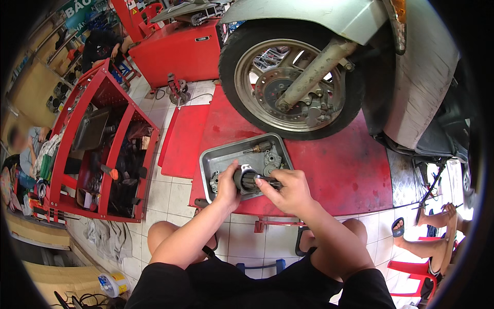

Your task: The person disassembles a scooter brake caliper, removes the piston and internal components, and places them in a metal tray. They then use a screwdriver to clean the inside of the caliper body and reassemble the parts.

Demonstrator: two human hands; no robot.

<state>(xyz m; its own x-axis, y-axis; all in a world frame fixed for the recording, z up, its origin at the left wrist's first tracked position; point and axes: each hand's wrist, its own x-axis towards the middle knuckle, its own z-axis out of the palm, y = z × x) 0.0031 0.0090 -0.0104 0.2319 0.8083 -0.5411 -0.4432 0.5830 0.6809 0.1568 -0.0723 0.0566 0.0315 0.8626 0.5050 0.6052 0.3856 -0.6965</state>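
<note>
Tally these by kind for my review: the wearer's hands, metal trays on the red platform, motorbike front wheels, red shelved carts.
Left hand and right hand: 2
Metal tray: 1
Motorbike front wheel: 1
Red shelved cart: 1
Total: 5

The bare left forearm and right forearm angle inward, converging ahead. The left hand is cupped, thumb upright; the right hand curls closed beside it, thumb pointing leftward and forward.
</note>
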